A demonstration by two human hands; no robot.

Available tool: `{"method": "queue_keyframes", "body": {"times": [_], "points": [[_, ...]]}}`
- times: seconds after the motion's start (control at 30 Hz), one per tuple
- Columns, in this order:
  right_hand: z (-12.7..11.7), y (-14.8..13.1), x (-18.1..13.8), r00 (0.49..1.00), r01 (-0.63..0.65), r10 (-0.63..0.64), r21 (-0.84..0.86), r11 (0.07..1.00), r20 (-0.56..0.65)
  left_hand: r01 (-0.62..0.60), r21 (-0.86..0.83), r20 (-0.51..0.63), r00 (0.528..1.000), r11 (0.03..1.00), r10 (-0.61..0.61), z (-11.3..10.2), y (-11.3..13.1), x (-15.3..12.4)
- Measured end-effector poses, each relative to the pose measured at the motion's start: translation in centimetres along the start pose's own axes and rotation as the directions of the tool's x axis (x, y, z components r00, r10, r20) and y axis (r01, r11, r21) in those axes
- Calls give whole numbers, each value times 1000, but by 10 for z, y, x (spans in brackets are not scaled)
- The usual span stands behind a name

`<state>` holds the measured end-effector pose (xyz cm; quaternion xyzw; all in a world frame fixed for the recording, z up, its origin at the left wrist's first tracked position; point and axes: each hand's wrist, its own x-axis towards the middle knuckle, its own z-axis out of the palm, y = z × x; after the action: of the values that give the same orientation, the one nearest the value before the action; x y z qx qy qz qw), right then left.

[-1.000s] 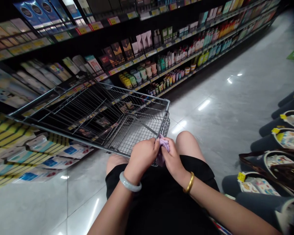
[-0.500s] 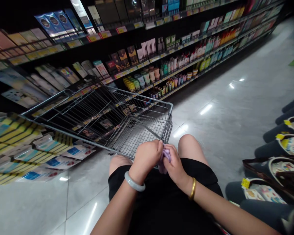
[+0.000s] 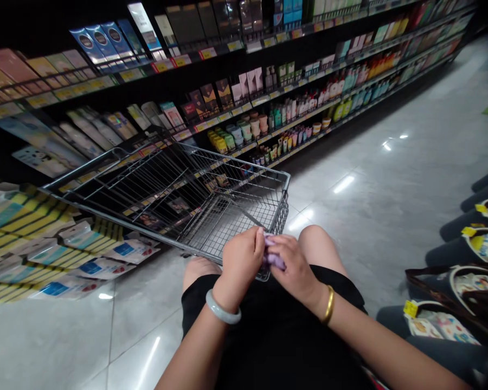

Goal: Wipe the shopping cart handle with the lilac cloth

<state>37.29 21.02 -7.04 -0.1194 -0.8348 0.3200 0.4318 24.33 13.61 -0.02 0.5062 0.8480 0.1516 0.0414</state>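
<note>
A crumpled light-purple cloth (image 3: 275, 259) is bunched between my two hands, low in front of my lap. My left hand (image 3: 243, 254), with a pale bangle at the wrist, is closed on the cloth's left side, thumb on top. From the right, my right hand (image 3: 295, 265) wraps its fingers over the cloth; a gold bangle circles that wrist. Much of the cloth is hidden by the fingers. Just beyond the hands stands a metal wire shopping cart (image 3: 282, 181), its basket floor of mesh visible.
Shelves of boxed and bottled goods (image 3: 223, 116) run along the far side of the aisle. White packets (image 3: 101, 268) hang at the left. Several dark round bins (image 3: 443, 257) holding packaged items line the right. Shiny grey floor tiles (image 3: 374, 179) lie between.
My right hand has turned and closed further over the purple cloth, its knuckles now more on top. The left hand has shifted slightly. The view has moved a little.
</note>
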Motion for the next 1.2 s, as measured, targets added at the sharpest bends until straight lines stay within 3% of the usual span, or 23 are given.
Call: {"method": "queue_keyframes", "body": {"times": [0.1, 0.2, 0.27, 0.37, 0.43, 0.53, 0.67, 0.83, 1.03, 1.2], "points": [[-9, -4, 18, 997, -73, 73, -20, 997, -3, -11, 95, 17, 1000, 995, 9, -4, -8, -8], [-10, -17, 26, 989, 75, -74, -6, 997, 128, -28, 116, 41, 999, 993, 23, -9, -26, -16], [-6, -23, 29, 968, 143, -138, -7, 990, 211, -107, 104, 38, 994, 989, 103, -12, -40, -22], [1, -23, 33, 979, 59, -39, -98, 993, 198, -127, 135, -2, 992, 983, 129, -16, -58, -28], [4, -25, 36, 986, -29, 51, -141, 990, 156, -195, 112, 44, 981, 974, 191, -18, -66, -32], [9, -36, 36, 977, 6, 16, -101, 995, 212, -291, 59, 124, 951, 955, 282, -23, -72, -36], [10, -39, 32, 944, 122, -104, -40, 992, 312, -331, -21, 143, 933, 943, 331, -29, -78, -40], [7, -29, 34, 975, 14, 10, -108, 994, 221, -324, -65, 160, 930, 944, 330, -26, -83, -41], [12, -38, 27, 945, 170, -143, -69, 983, 294, -280, 30, 144, 951, 960, 273, -17, -78, -37], [2, -8, 31, 978, 101, -72, -141, 985, 197, -243, 26, 120, 964, 970, 238, -10, -57, -27]]}}
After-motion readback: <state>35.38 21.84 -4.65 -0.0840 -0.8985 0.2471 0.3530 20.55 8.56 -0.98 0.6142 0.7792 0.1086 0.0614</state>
